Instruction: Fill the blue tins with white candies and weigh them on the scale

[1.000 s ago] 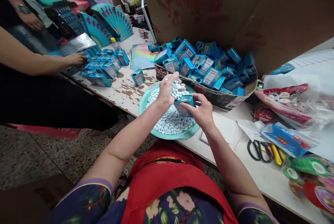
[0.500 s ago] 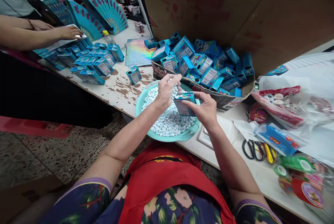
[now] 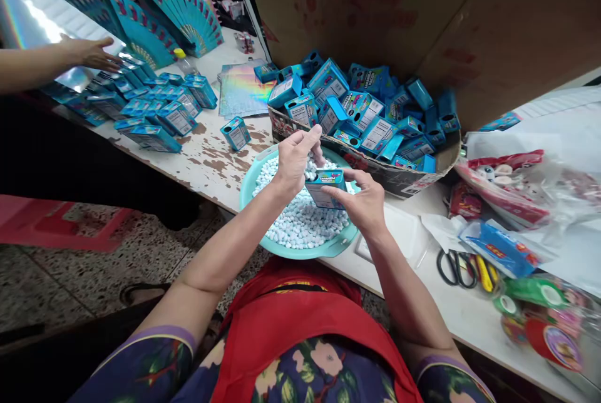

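One blue box is in the right hand, fingers closed on it and thumb across its near face, above a green basin of white pellets. The left hand curls its fingers around some pellets at the box's upper left. Behind the basin, a carton holds heaped boxes.
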Motion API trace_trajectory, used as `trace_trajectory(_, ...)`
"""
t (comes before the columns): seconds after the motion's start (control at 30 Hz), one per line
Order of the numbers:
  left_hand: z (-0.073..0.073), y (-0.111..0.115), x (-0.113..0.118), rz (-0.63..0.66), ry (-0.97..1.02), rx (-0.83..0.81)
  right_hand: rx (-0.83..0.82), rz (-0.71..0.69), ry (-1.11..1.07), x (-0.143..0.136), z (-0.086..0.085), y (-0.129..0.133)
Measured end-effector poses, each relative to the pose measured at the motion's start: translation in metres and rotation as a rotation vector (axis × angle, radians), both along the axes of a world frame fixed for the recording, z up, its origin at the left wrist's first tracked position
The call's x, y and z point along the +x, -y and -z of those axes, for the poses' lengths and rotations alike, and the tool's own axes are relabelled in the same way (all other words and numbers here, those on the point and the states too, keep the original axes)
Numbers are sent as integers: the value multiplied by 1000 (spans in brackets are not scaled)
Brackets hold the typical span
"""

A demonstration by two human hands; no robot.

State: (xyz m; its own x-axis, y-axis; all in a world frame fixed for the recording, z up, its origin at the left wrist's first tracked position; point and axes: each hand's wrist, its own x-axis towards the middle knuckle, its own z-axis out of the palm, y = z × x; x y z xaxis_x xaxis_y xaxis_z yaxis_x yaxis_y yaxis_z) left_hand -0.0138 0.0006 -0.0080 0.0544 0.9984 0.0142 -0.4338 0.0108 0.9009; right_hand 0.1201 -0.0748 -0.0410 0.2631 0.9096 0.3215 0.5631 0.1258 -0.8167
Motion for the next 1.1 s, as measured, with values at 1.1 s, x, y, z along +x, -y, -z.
trace_trajectory(1.1, 94, -8, -7, 394, -1438, 483, 89, 95, -252, 34, 17, 25)
